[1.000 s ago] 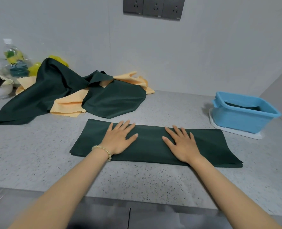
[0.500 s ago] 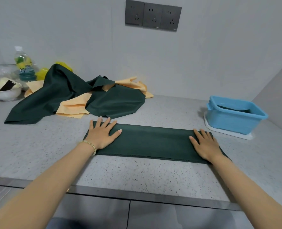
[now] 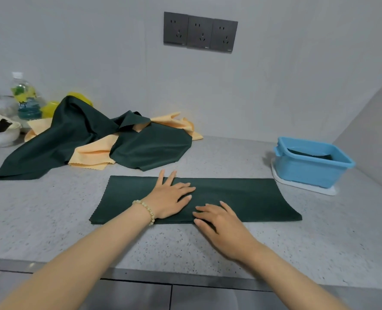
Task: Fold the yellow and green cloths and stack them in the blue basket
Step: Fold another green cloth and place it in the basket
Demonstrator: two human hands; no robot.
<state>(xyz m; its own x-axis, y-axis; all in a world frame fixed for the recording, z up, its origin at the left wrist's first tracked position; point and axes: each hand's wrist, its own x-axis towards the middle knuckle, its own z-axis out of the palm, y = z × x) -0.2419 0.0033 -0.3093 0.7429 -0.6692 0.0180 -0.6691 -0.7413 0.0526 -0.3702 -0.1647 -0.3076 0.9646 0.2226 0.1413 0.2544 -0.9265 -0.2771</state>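
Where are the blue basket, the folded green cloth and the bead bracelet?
blue basket (image 3: 308,173), head view, on its front wall.
folded green cloth (image 3: 241,198), head view, on its bare right half.
bead bracelet (image 3: 147,208), head view, on the beads across the left wrist.

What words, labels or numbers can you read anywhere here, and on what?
Nothing here can be read.
The bottle label: colourful print, too blurred to read.
The wall sockets: tiny marks at lower corners, too small to read.
The blue basket: no writing shows.
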